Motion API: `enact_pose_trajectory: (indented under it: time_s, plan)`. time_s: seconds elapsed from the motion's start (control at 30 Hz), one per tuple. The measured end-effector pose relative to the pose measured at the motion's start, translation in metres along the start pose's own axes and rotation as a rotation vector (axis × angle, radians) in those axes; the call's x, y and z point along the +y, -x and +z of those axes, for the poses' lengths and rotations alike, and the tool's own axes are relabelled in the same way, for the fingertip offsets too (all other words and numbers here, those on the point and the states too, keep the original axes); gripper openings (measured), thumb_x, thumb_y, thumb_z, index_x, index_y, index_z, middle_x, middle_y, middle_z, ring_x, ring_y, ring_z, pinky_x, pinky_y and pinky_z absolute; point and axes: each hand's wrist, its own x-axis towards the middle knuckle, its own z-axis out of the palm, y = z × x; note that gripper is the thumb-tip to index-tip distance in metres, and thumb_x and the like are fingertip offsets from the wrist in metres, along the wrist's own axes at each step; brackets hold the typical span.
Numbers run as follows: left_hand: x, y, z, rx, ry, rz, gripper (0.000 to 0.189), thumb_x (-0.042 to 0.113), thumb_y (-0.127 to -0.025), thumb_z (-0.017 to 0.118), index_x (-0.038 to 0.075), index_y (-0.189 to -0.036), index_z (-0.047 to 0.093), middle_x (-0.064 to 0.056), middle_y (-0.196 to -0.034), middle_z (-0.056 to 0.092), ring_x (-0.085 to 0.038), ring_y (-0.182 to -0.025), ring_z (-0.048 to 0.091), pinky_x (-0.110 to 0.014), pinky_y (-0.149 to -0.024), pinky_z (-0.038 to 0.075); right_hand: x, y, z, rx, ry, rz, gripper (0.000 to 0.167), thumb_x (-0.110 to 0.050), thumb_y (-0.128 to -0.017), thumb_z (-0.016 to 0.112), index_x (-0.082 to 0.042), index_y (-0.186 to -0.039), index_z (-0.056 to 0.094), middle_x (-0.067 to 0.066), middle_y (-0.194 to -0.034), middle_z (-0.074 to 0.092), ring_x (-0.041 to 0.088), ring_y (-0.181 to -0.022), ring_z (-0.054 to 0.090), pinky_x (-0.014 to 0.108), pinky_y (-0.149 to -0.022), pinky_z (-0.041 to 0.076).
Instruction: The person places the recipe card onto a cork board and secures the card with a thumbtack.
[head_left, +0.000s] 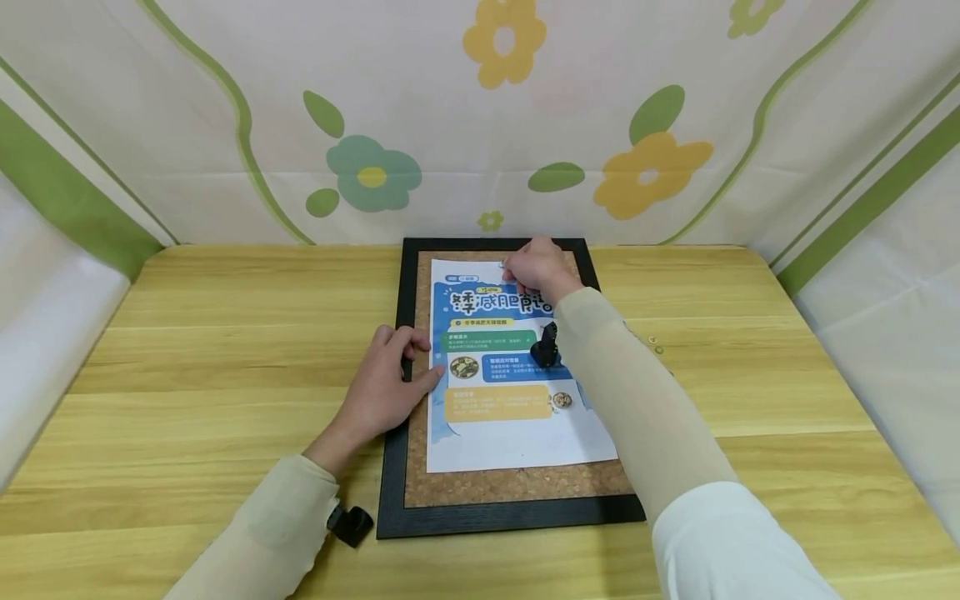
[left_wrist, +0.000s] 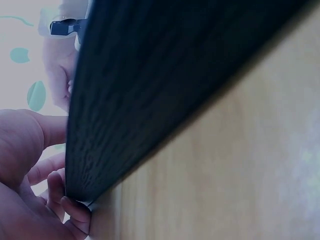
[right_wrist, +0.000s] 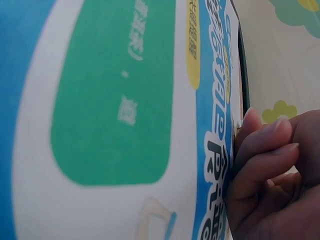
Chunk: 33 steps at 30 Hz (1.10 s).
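A printed poster (head_left: 491,450) with blue, green and yellow panels lies on a cork board (head_left: 517,487) in a black frame (head_left: 510,517). My left hand (head_left: 386,379) rests across the frame's left side, thumb and forefinger tips at the poster's left edge; other fingers bend by the frame's outer edge in the left wrist view. At the poster's top edge, my right hand (head_left: 538,268) has its fingers curled and pinches a small pale thumbtack (head_left: 502,265), mostly hidden by the fingertips. The right forearm covers the poster's right side.
Several tiny clear-and-gold tacks (head_left: 658,350) lie on the wooden table (head_left: 787,375) right of the frame, partly behind the right forearm. A white cloth with printed flowers (head_left: 450,125) hangs right behind the board. Black wrist cameras (head_left: 350,526) sit on both forearms.
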Motion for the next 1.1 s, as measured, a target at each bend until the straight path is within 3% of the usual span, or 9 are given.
enact_pose_trajectory:
  time_s: [0.2,0.6,0.87,1.1]
  plan:
    - [-0.0026,-0.0008,0.0014,0.001,0.004,-0.002,0.030,0.016,-0.100,0.076,0.004,-0.125,0.063,-0.014,-0.114,0.051,-0.027,-0.098,0.047,-0.039,-0.082,0.039,-0.0020,0.0003,0.0010,0.019,0.040,-0.010,0.033,-0.026,-0.109,0.060,-0.010,-0.088,0.077,-0.001,-0.054,0.055,0.017,-0.054,0.056,0.035,-0.079,0.048]
    - [-0.0032,-0.0013,0.0014,-0.005,-0.003,-0.001,0.029,0.016,-0.101,0.076,0.004,-0.124,0.063,-0.014,-0.114,0.050,-0.027,-0.098,0.047,-0.039,-0.082,0.039,-0.0029,0.0007,0.0024,0.026,0.038,-0.003,0.031,-0.025,-0.109,0.059,-0.009,-0.089,0.077,-0.001,-0.057,0.056,0.017,-0.054,0.055,0.035,-0.077,0.048]
    - [-0.0039,0.0009,0.0002,-0.005,0.004,0.005,0.028,0.015,-0.101,0.075,0.004,-0.123,0.062,-0.014,-0.112,0.049,-0.025,-0.090,0.043,-0.036,-0.076,0.038,-0.0046,-0.0003,0.0056,0.029,0.038,-0.002,0.031,-0.025,-0.109,0.060,-0.009,-0.089,0.077,-0.001,-0.055,0.055,0.016,-0.051,0.055,0.034,-0.076,0.050]
    - [-0.0032,-0.0004,0.0005,0.002,-0.006,0.015,0.029,0.015,-0.101,0.076,0.004,-0.124,0.063,-0.014,-0.113,0.050,-0.026,-0.095,0.045,-0.037,-0.078,0.038,-0.0054,0.0006,0.0051,0.035,0.044,0.009,0.029,-0.024,-0.108,0.060,-0.009,-0.088,0.076,-0.001,-0.056,0.054,0.016,-0.050,0.054,0.033,-0.072,0.050]
